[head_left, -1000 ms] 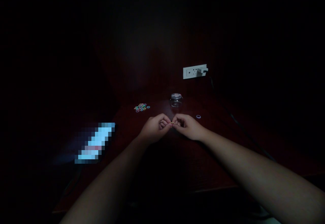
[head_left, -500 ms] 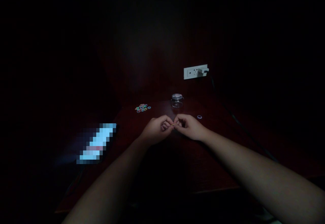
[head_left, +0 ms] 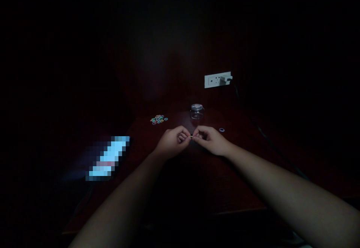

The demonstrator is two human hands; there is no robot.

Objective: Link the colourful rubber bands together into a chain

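My left hand [head_left: 174,141] and my right hand [head_left: 209,139] meet over the middle of the dark red table [head_left: 225,180]. Between their pinched fingertips is a small yellow hair tie [head_left: 191,136], gripped from both sides; most of it is hidden by the fingers. Just behind my hands stands a clear jar [head_left: 197,112] with a lid on. A pile of several colourful hair ties [head_left: 158,119] lies at the back left of the table. One pale purple hair tie [head_left: 222,130] rests alone, a little behind my right wrist.
At the left edge a lit screen [head_left: 108,158], blurred out, glows beside my left forearm. A white wall socket [head_left: 217,80] with a plug in it is on the back wall. A dark cable [head_left: 264,135] runs down along the right side. The surroundings are very dark.
My fingertips have shifted slightly with the yellow hair tie, which shows as a shorter strip between them. The jar, the pile and the single purple hair tie stay in place.
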